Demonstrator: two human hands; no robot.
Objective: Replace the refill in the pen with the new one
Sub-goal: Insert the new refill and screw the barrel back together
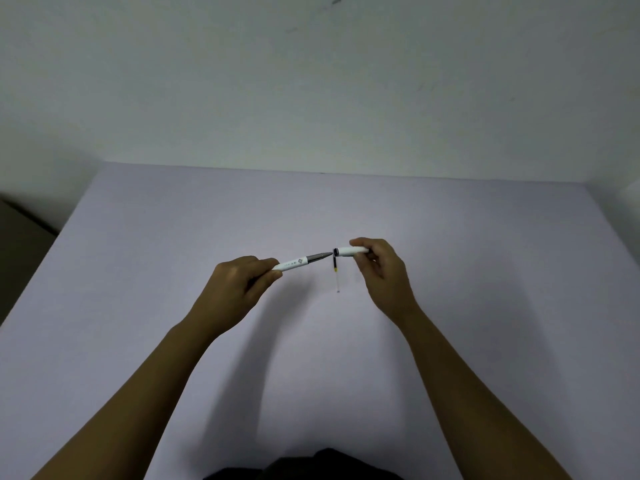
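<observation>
My left hand (239, 282) grips a white pen body (294, 264) with a grey tapered tip that points right. My right hand (379, 263) holds a white pen cap (351, 251), its dark open end facing the pen tip with a small gap between them. Below that gap, a thin refill (336, 273) lies on the table, running towards me, dark at the far end with a yellow band and a clear tube at the near end. Neither hand touches the refill.
A pale lilac table (485, 271) spans the view, with a white wall behind its far edge. A dark floor shows past the left edge. Dark clothing sits at the near edge in the middle.
</observation>
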